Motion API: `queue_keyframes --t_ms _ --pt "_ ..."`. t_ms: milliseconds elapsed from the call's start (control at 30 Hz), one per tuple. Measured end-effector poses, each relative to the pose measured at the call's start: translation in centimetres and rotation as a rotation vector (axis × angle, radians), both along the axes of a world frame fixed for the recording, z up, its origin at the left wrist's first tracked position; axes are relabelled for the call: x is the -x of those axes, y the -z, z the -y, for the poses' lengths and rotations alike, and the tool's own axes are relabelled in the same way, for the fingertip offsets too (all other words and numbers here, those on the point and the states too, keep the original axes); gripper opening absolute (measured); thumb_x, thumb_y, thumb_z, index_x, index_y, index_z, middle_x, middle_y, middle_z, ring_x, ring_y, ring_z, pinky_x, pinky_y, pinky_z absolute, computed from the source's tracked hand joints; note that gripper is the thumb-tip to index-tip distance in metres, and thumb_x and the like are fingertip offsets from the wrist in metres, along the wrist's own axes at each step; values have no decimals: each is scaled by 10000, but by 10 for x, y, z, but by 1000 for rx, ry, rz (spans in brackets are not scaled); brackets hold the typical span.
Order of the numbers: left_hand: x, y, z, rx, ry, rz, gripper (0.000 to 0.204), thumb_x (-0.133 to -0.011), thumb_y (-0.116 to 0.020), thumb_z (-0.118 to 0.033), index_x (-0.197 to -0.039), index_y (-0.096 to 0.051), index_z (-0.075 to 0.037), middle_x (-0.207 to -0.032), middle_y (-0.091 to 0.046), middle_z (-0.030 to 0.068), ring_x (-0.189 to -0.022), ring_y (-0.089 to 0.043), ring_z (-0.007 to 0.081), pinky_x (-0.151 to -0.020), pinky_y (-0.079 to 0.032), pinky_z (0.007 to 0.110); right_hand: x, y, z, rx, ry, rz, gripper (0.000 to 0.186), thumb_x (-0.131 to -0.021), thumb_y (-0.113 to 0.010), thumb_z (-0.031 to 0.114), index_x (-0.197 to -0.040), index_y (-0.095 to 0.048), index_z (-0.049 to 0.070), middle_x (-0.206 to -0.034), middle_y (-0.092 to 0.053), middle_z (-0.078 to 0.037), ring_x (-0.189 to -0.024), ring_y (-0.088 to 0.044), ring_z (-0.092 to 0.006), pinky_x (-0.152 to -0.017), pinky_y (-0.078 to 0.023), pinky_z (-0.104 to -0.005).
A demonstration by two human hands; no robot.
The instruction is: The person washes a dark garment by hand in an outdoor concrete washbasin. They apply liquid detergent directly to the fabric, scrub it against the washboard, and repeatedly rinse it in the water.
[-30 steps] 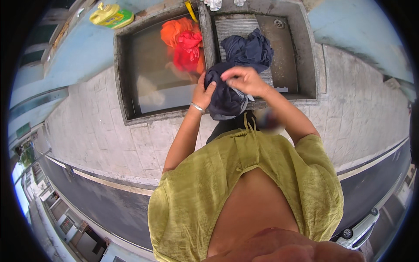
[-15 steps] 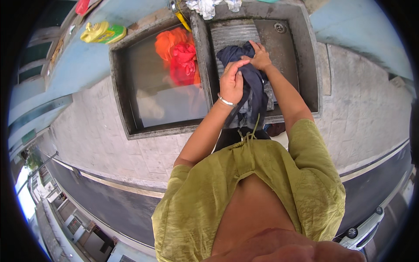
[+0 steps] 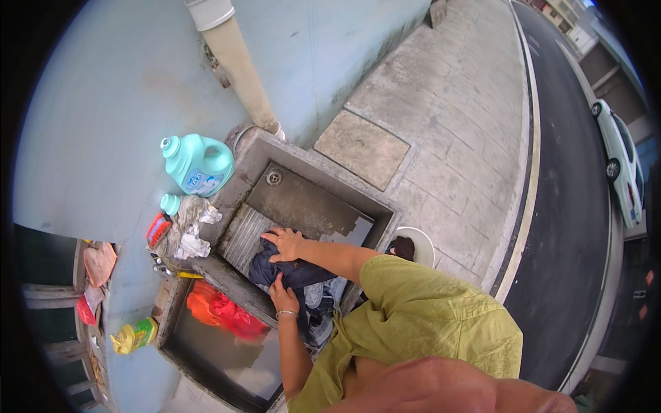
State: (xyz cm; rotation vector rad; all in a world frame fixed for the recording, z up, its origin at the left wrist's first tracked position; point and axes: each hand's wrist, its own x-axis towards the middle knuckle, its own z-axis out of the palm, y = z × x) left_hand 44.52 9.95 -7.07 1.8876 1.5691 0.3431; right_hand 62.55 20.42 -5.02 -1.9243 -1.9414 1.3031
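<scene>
A wet dark navy garment (image 3: pixel 307 275) lies bunched over the lower part of a ribbed washboard (image 3: pixel 242 241) in the right basin of a concrete sink. My right hand (image 3: pixel 284 245) rests on its far part with the fingers spread. At its left edge is my left hand (image 3: pixel 283 299), a silver bracelet on the wrist, fingers closed on the cloth and partly hidden by it. Part of the garment hangs toward my body over the basin's near side. A greyish patterned piece (image 3: pixel 315 296) shows among the dark folds.
Red and orange cloths (image 3: pixel 224 308) soak in the left basin's water. A turquoise jug (image 3: pixel 198 165), crumpled pale rags (image 3: pixel 193 230) and a red brush (image 3: pixel 158 230) stand along the wall side. A yellow bottle (image 3: pixel 134 335) is beyond the left basin; a white bucket (image 3: pixel 421 246) stands right.
The view has swung to the right, bringing the turquoise jug and drainpipe into sight. My left hand has come down to the garment's edge; my right hand stays on the garment, fingers more spread.
</scene>
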Motion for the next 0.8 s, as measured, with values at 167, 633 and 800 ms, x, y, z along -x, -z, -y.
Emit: queue_keyframes --t_ms 167,633,800 --pt "0 0 4 -8 -31 -29 583 -795 -562 32 -1335 -431 -145 -1237 -437 228 -1142 -451 413 -997 -357 446 4 3 3 -28 15 -64 851 -764 -703 477 -1465 -243 329 -1534 -191 -85 -1364 -245 -380 -1005 -308 -614" --pt "4 -6 -30 -199 -400 231 440 -819 -609 -118 -1239 -523 -16 -1151 -532 224 -993 -562 337 -885 -460 407 3 4 -2 -14 73 27 847 -740 -702 525 -1446 -281 321 -1511 -246 -64 -1339 -284 -374 -994 -305 -653" --pt "19 45 -62 56 -616 179 797 -842 -601 -419 -1396 -293 64 -1344 -398 344 -1261 -364 481 -1066 -310 450 22 1 -1 -150 -60 176 759 -767 -649 531 -1410 -354 259 -1409 -384 -103 -1253 -398 -363 -964 -361 -606"
